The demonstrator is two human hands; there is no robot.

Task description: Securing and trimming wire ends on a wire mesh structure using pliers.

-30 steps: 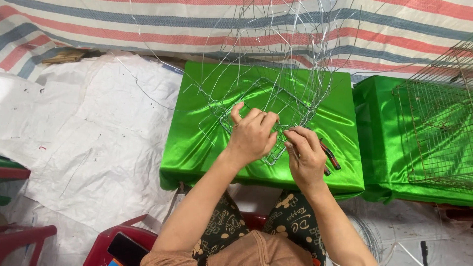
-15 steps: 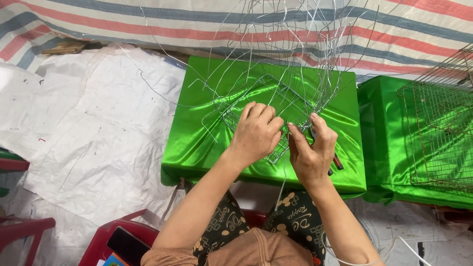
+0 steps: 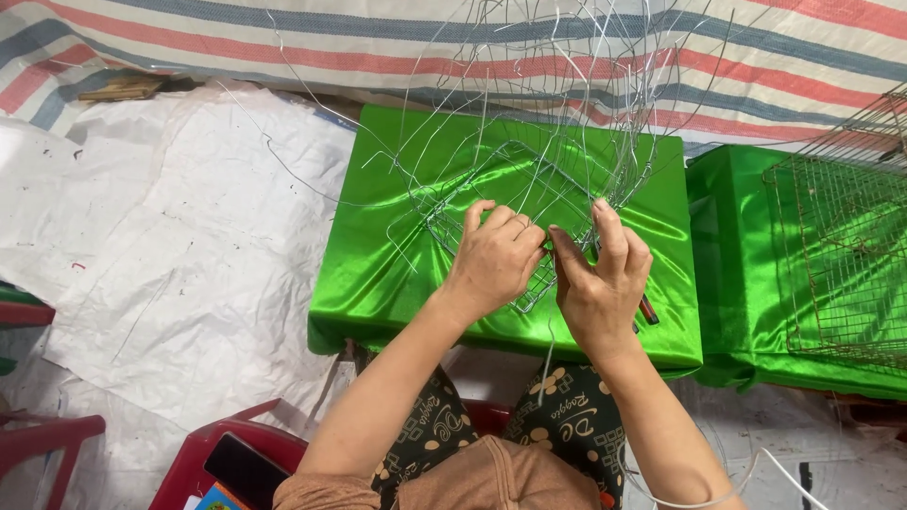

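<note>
Seen from above, at a low tabletop [image 3: 378, 283] draped in shiny green cloth. Left hand [image 3: 493, 260] curled over the near corner of a half-built wire basket [image 3: 515, 203], fingers closed down on the mesh and pinning it to the cloth. Right hand [image 3: 600, 279] just beside, touching the same corner — thumb and forefinger pinched together on what looks like a single thin strand, the other fingers loosely bent. Basket base flat on the green cloth at mid-tabletop; long loose wire ends [image 3: 567, 85] fanning upward and outward, unwoven. Dark-handled tool [image 3: 648, 310] lying on the cloth under the right wrist, not held. Second green-covered stand [image 3: 727, 264] off to the right carrying a finished wire grid cage [image 3: 841, 255]. White sheeting [image 3: 179, 236] over the floor to the left, striped tarpaulin [image 3: 236, 47] beyond, red plastic stool [image 3: 203, 467] by the knee. Step in hand, by the look of it: bending or twisting one strand around the frame at the corner — weaving stage, with most uprights free. Next move likely calling for a firm hold on the frame by the left hand while the right draws the strand tight and tucks the end; exact wire path too fine to make out.
</note>
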